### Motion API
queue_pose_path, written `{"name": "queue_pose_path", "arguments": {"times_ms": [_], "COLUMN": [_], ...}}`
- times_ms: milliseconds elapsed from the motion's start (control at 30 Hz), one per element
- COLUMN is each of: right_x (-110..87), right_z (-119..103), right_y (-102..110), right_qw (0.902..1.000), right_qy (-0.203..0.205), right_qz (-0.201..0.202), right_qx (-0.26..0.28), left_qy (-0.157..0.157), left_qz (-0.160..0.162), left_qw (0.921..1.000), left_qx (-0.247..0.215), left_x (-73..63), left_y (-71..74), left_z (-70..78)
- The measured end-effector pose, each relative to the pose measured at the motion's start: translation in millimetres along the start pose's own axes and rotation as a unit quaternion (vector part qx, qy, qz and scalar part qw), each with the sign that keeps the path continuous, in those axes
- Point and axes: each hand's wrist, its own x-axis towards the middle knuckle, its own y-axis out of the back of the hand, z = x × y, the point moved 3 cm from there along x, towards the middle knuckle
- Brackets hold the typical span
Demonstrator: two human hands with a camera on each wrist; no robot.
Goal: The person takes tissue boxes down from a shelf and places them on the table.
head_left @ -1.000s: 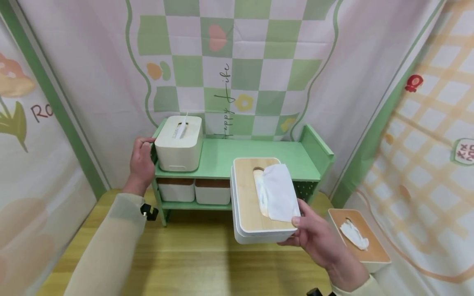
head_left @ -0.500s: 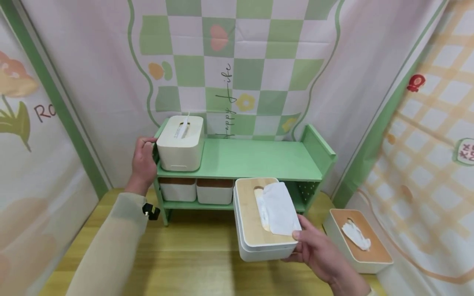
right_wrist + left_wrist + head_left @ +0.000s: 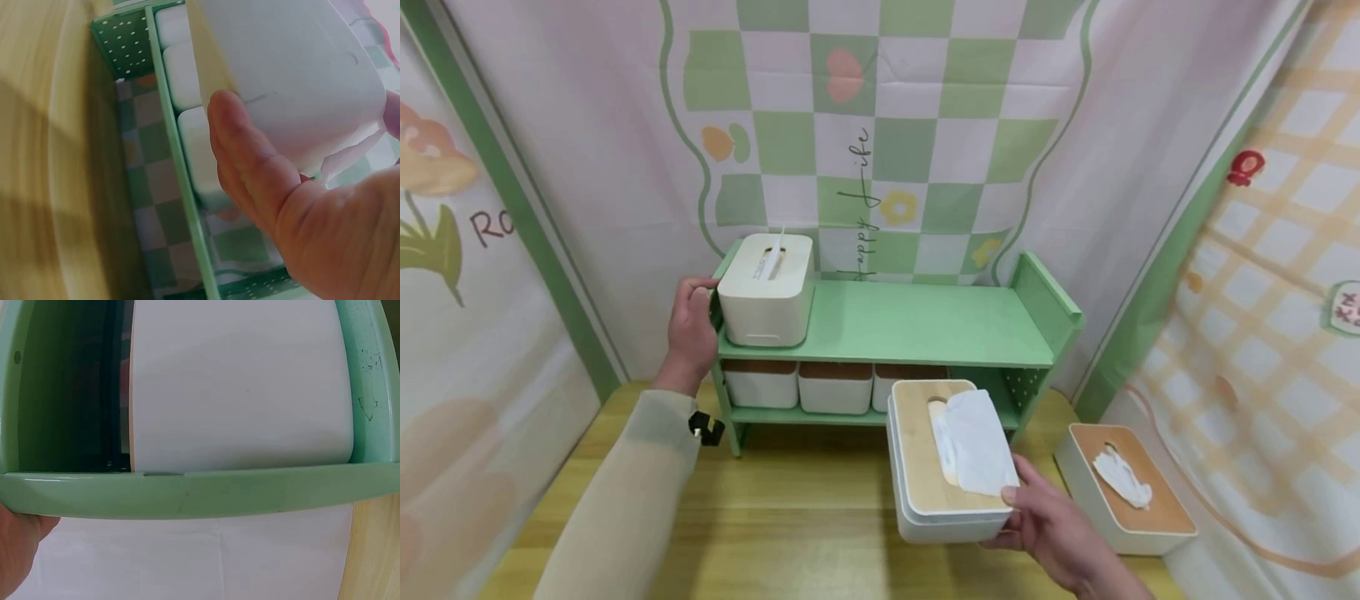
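My right hand (image 3: pixel 1052 521) grips the near right edge of a white tissue box (image 3: pixel 919 462) with a pale wooden lid, a tissue draped from its slot. The box is raised and tilted in front of the green shelf (image 3: pixel 917 321). In the right wrist view, fingers and thumb hold the tissue box (image 3: pixel 294 81) on opposite sides. My left hand (image 3: pixel 692 333) holds the shelf's left end, beside an off-white tissue box (image 3: pixel 766 312) on the top board. The left wrist view catches only part of the left hand (image 3: pixel 17 547), against the green rail (image 3: pixel 250 490).
Along the lower shelf stand several white boxes with brown tops, including one at the left (image 3: pixel 763 388). Another white tissue box (image 3: pixel 1138 479) with an orange-brown lid stands on the wooden floor (image 3: pixel 790 508) at the right. Patterned cloth (image 3: pixel 880 158) hangs behind and at both sides.
My right hand has lowered the tissue box and brought it slightly right, uncovering a third box on the lower shelf. The left hand keeps its place at the shelf's end.
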Motion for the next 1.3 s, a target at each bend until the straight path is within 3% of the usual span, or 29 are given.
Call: {"name": "queue_pose_path", "arguments": {"times_ms": [300, 567, 867, 1300], "right_x": [-8.6, -15.1, -19.9, -27.7], "right_z": [20.3, 40.1, 65.1, 97.8], "right_y": [22.6, 39.8, 63.6, 101.8], "right_qw": [0.9998, 0.9966, 0.9889, 0.984], "right_qy": [-0.004, -0.067, -0.112, -0.121], "right_qz": [-0.016, 0.045, 0.092, 0.116], "right_qx": [0.013, 0.015, 0.035, 0.061], "left_qy": [0.017, 0.018, 0.015, 0.017], "left_qz": [-0.005, -0.006, -0.008, -0.005], "left_qw": [0.9998, 0.9998, 0.9999, 0.9998], "left_qx": [0.002, 0.009, 0.004, 0.006], "left_x": [2.0, 3.4, 4.0, 2.3], "left_y": [-1.7, -1.4, -1.2, 0.1], "left_z": [-2.9, -1.7, -2.4, -3.7]}}
